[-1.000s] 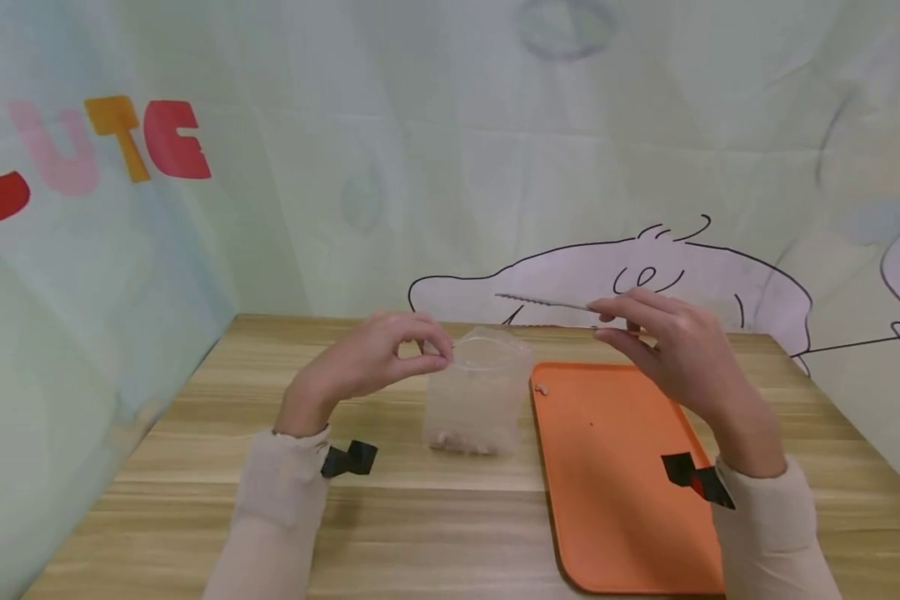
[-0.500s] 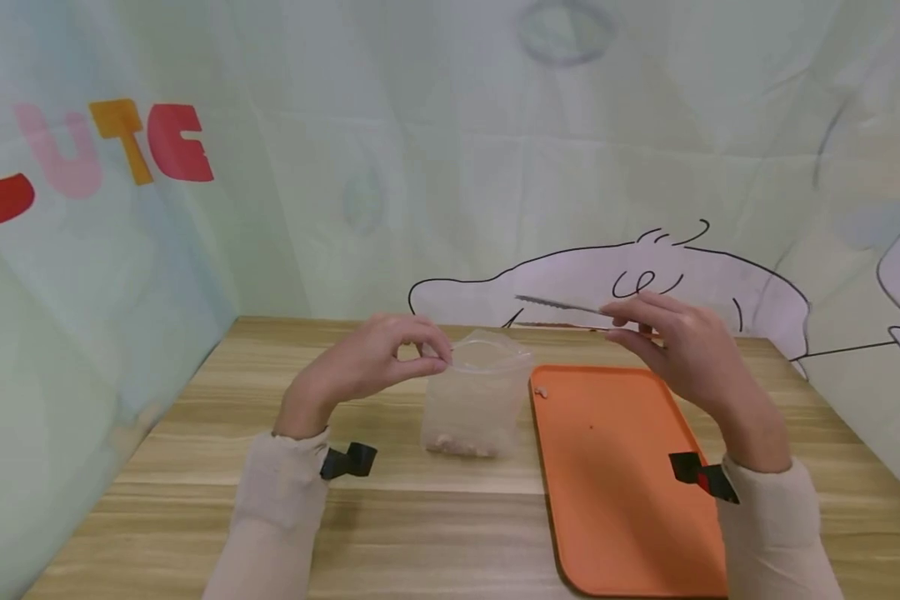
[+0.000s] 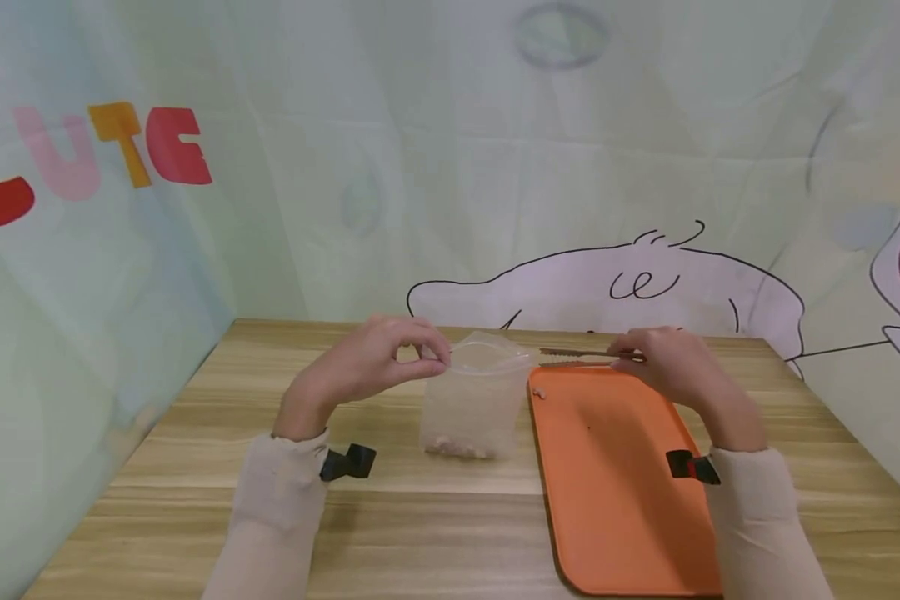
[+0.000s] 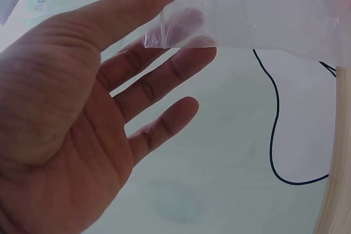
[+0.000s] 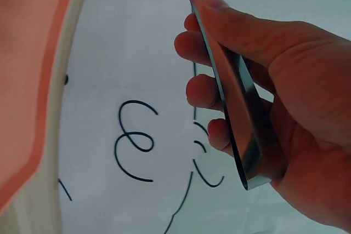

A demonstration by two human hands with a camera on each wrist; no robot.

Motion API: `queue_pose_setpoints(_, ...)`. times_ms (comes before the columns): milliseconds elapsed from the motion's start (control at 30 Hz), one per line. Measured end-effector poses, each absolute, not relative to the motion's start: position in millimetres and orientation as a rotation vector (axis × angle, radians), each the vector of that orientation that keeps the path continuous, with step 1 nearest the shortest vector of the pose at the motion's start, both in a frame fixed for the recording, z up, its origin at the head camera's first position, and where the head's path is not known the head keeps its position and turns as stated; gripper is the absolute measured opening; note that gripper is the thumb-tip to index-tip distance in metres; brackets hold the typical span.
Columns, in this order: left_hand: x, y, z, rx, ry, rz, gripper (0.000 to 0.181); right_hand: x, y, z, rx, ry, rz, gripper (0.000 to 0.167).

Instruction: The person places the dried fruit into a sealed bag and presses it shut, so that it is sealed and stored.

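Note:
With thumb and fingertips, my left hand (image 3: pixel 375 362) pinches the upper left corner of a clear zip bag (image 3: pixel 472 400). The bag stands upright on the table with its mouth apart, and several small pale pieces (image 3: pixel 461 447) lie at its bottom. In the left wrist view the bag's clear film (image 4: pixel 247 15) passes between thumb and fingers. My right hand (image 3: pixel 678 367) holds metal tongs (image 3: pixel 577 357) with serrated tips, level above the far edge of the orange tray (image 3: pixel 630 500). The tips point left towards the bag, apart from each other. One small pale piece (image 3: pixel 539 393) lies in the tray's far left corner.
The wooden table (image 3: pixel 420 533) carries the tray on the right and the bag near the middle. A printed cloth (image 3: pixel 307 208) hangs behind and at the sides, close to the table's far edge.
My right hand has lowered with the tongs, from in front of the cloth down to the tray's far edge. The tongs' tips have come closer together. My left hand and the bag have stayed put.

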State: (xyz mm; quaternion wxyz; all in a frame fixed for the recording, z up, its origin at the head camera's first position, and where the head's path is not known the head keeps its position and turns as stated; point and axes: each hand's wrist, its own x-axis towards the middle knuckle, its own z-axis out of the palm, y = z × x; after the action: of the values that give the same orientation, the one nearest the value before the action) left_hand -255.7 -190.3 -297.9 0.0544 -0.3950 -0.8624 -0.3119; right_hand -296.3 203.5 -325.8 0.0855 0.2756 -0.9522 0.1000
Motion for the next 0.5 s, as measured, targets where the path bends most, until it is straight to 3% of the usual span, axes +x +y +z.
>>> queue_pose_setpoints(500,-256,-190,-298,-1.193,-2.632,-0.933,0.006,-316,199,-360,0.958,-2.977,0.245,0.007)
